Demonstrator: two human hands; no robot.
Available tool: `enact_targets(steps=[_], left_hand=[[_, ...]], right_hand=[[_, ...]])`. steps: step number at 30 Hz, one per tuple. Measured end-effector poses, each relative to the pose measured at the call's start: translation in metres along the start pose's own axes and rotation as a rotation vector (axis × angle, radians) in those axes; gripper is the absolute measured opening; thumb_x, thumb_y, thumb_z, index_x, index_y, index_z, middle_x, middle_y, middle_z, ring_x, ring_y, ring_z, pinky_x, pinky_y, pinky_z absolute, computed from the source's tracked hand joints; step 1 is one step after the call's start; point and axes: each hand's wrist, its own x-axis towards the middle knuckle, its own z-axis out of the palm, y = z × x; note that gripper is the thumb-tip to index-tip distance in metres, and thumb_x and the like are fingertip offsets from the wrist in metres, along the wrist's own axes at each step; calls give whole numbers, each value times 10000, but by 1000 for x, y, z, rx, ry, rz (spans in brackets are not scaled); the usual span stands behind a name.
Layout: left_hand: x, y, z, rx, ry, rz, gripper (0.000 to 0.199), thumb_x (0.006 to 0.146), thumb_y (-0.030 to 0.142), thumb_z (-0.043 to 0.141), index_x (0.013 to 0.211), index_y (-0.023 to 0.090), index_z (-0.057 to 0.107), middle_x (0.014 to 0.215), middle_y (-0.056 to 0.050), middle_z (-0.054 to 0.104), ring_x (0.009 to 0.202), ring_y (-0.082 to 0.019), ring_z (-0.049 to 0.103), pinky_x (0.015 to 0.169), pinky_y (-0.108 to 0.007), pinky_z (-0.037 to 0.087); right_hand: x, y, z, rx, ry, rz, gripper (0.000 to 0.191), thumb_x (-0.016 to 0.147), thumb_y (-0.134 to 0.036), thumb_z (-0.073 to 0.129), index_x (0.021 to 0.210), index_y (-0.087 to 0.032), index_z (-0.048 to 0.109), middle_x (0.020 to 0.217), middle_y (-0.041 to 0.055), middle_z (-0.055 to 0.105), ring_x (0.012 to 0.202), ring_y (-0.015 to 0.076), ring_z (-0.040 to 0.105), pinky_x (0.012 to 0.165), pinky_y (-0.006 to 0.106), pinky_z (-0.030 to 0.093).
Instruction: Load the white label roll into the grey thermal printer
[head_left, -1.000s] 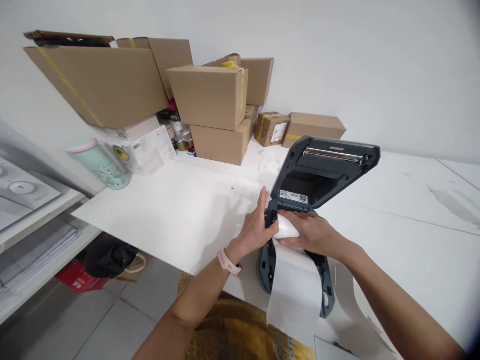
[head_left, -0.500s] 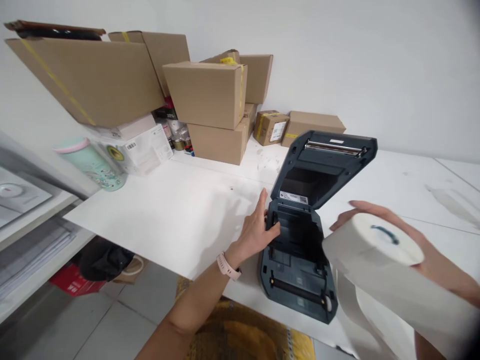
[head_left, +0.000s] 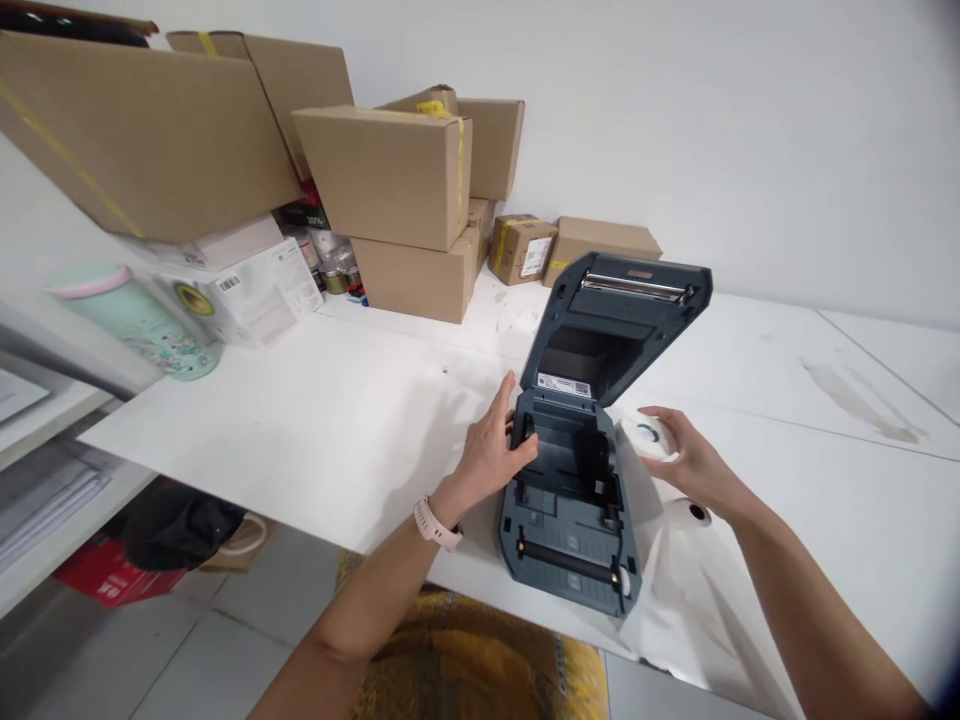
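A dark label printer (head_left: 570,540) stands on the white table with its lid (head_left: 622,320) tilted up and its roll bay exposed. My left hand (head_left: 491,440) grips the left side wall of the printer, thumb over the inside edge and index finger stretched up. Just right of the bay, my right hand (head_left: 682,460) is closed around a white label roll (head_left: 651,438); a teal ring shows at its core. Loose white paper (head_left: 697,600) trails below it along the printer's right side. The roll's far side is hidden.
Stacked cardboard boxes (head_left: 382,175) stand at the back left, with smaller boxes (head_left: 521,250) against the wall. A mint tumbler (head_left: 142,325) and a white carton (head_left: 251,295) are at the left. Beneath my right wrist lies a white object with a dark round hole (head_left: 697,512).
My right hand has carried the label roll away from me and down, close beside the printer's bay. My left hand keeps its place on the printer. The view has shifted slightly right.
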Motion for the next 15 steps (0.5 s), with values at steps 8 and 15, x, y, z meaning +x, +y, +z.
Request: enact_targets(steps=[8, 15], left_hand=[[1, 1, -1, 17, -23, 14, 905, 935, 295, 613, 1668, 302, 82, 1714, -148, 283, 1394, -369, 567, 1139, -585, 499], [1, 4, 0, 50, -50, 27, 881, 940, 258, 574, 1665, 303, 73, 1737, -116, 225, 1539, -371, 378, 1186, -602, 445]], right_hand=[[-29, 27, -37, 298, -96, 101, 722, 881, -599, 668, 1532, -397, 429, 1565, 86, 548, 1461, 334, 507, 1179, 529, 469], [-79, 57, -29, 248, -325, 136, 633, 842, -554, 734, 1430, -380, 574, 1555, 79, 565, 1468, 344, 498, 1059, 450, 575]])
